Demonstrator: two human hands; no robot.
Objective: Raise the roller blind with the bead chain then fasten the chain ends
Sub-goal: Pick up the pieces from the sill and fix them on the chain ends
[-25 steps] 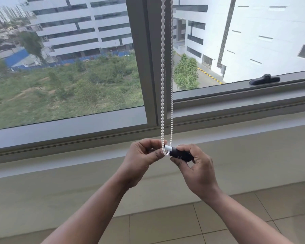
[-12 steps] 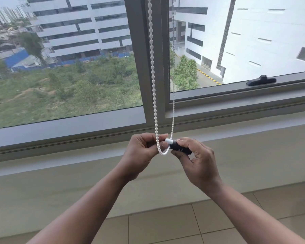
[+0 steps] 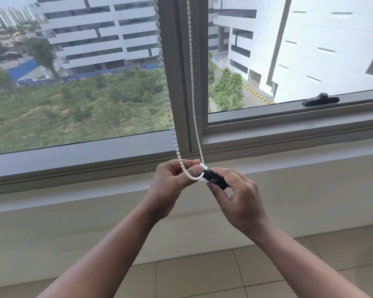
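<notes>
White bead chain [image 3: 192, 97] hangs near-vertical, looped in left hand [image 3: 172, 181]'s grip; right hand [image 3: 235, 194] pinches black connector [image 3: 215, 179].

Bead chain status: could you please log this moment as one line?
left hand: pinches bead chain | right hand: holds black connector | ends: joining, unconfirmed

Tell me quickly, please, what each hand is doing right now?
Left hand: fingers pinch the bead chain.
Right hand: fingers grip the black connector on the chain's end.
</notes>
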